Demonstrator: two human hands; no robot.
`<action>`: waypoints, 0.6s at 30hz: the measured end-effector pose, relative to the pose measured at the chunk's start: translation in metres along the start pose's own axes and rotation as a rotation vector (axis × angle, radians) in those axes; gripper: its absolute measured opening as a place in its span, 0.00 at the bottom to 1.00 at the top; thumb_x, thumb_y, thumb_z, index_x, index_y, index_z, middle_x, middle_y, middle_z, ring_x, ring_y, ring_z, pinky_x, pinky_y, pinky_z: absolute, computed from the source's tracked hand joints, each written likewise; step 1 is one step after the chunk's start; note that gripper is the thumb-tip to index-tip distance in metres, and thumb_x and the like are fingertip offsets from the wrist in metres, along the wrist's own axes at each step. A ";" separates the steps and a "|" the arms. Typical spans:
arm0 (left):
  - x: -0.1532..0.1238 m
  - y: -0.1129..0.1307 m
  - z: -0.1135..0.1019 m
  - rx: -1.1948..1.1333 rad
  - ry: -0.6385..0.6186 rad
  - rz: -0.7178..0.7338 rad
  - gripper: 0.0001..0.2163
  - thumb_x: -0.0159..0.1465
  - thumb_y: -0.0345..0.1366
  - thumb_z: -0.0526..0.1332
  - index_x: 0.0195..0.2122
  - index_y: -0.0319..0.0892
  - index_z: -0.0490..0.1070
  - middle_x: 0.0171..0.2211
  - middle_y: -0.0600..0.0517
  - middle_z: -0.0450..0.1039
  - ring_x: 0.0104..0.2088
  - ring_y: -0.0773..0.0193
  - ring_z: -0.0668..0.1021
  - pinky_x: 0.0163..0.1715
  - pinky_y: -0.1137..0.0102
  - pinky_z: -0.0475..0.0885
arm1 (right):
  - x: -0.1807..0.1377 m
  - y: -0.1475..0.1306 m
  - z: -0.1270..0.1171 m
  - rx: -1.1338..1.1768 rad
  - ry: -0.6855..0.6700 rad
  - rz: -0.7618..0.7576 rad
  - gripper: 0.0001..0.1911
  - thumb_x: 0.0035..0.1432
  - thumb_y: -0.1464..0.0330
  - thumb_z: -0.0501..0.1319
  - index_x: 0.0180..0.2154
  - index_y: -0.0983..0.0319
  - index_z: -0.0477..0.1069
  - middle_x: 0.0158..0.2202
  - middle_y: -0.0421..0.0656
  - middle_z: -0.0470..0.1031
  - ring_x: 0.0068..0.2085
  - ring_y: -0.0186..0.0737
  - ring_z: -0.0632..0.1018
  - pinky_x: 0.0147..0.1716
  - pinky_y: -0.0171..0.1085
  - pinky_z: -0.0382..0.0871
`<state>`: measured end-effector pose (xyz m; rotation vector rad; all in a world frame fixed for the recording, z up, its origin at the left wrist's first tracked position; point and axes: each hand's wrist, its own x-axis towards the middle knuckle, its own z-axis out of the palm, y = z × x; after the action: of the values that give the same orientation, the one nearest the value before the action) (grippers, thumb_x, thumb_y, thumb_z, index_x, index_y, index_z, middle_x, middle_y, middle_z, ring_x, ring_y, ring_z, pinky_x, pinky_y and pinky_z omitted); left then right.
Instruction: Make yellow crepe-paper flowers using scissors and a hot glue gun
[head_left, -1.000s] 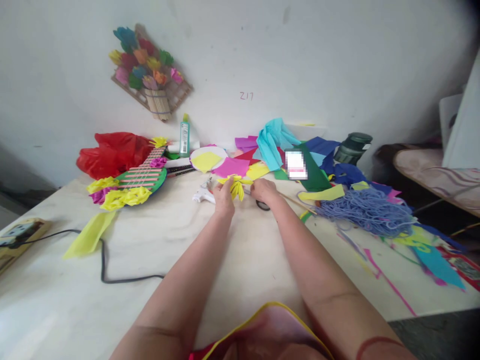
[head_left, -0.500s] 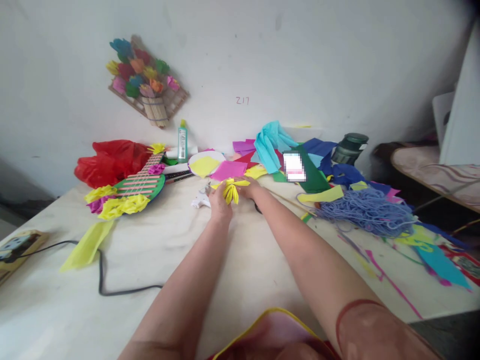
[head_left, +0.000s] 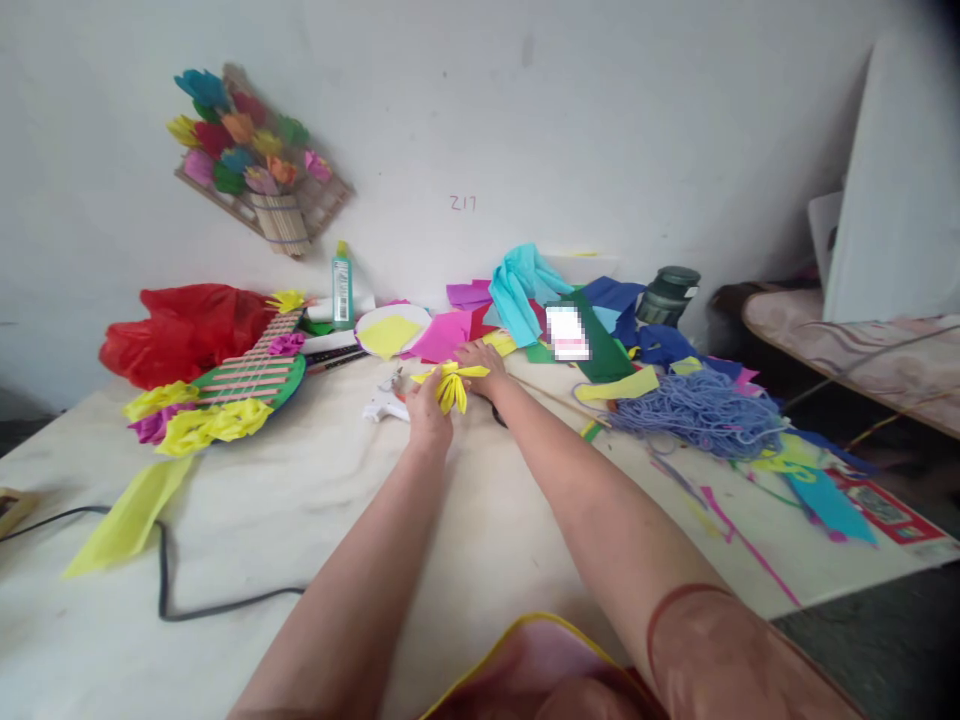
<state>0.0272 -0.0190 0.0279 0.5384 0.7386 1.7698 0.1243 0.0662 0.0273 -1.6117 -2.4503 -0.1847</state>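
My left hand (head_left: 431, 415) is closed on a yellow paper flower (head_left: 452, 388) with several narrow petals. Just behind the flower, my right hand (head_left: 486, 368) lies low over the table with its fingers stretched out; one petal overlaps it in view. A white glue gun (head_left: 385, 402) rests to the left of my left hand, partly covered by it. Under my right wrist a small black object (head_left: 498, 414) shows, mostly hidden. Pink paper (head_left: 442, 336) and yellow paper (head_left: 501, 342) lie beyond my fingers.
At left stands a guitar-shaped craft (head_left: 251, 385) with paper flowers, near red plastic (head_left: 184, 335) and a glue bottle (head_left: 342, 288). A black cord (head_left: 163, 570) crosses the table (head_left: 487, 560). Blue yarn (head_left: 697, 412), a jar (head_left: 670, 295) and a thin stick (head_left: 559, 402) are at right.
The view has swung right, so the scene sits further left. My right hand's fingers have stretched out past the flower, while my left hand keeps its hold.
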 end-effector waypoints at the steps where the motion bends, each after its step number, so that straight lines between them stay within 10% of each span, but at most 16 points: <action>1: -0.001 0.000 0.000 0.000 -0.003 0.000 0.13 0.43 0.40 0.70 0.26 0.39 0.71 0.22 0.52 0.74 0.21 0.63 0.78 0.25 0.69 0.74 | 0.000 0.004 0.000 0.007 0.021 0.023 0.19 0.66 0.65 0.50 0.55 0.60 0.70 0.61 0.49 0.69 0.59 0.48 0.67 0.57 0.44 0.60; 11: -0.004 -0.005 -0.001 0.093 -0.025 -0.016 0.14 0.45 0.41 0.70 0.27 0.38 0.71 0.21 0.53 0.73 0.22 0.61 0.79 0.25 0.68 0.73 | -0.035 0.090 -0.009 0.105 0.334 0.762 0.31 0.60 0.63 0.56 0.63 0.66 0.59 0.65 0.55 0.60 0.62 0.55 0.61 0.60 0.49 0.52; 18: -0.003 -0.006 -0.005 0.095 -0.052 -0.023 0.13 0.44 0.40 0.71 0.27 0.39 0.74 0.24 0.50 0.76 0.23 0.62 0.79 0.24 0.70 0.73 | -0.044 0.134 0.001 0.126 0.237 0.973 0.43 0.55 0.56 0.63 0.66 0.67 0.53 0.62 0.60 0.62 0.61 0.58 0.63 0.58 0.49 0.54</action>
<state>0.0285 -0.0214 0.0199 0.6346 0.7929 1.6993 0.2636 0.0807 0.0146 -2.3237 -1.2669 -0.0532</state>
